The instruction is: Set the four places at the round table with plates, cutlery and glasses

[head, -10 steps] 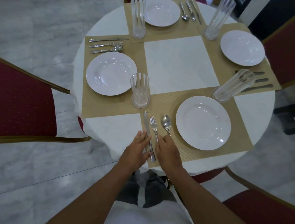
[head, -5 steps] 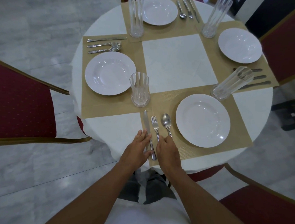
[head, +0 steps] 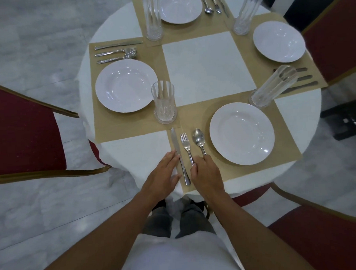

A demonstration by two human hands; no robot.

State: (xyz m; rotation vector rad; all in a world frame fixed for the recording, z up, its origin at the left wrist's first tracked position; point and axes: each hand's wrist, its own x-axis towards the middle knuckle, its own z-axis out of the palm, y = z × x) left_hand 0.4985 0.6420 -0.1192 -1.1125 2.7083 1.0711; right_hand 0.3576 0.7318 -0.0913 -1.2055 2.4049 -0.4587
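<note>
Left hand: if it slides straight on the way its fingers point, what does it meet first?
The knife. The left hand lies flat, its fingers pointing away and rightward, with the tips right at the blade; whether they touch is unclear. Beyond it lies the fork.

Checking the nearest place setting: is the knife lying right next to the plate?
No, the spoon lies next to the plate; the knife is outermost, beyond the fork.
</note>
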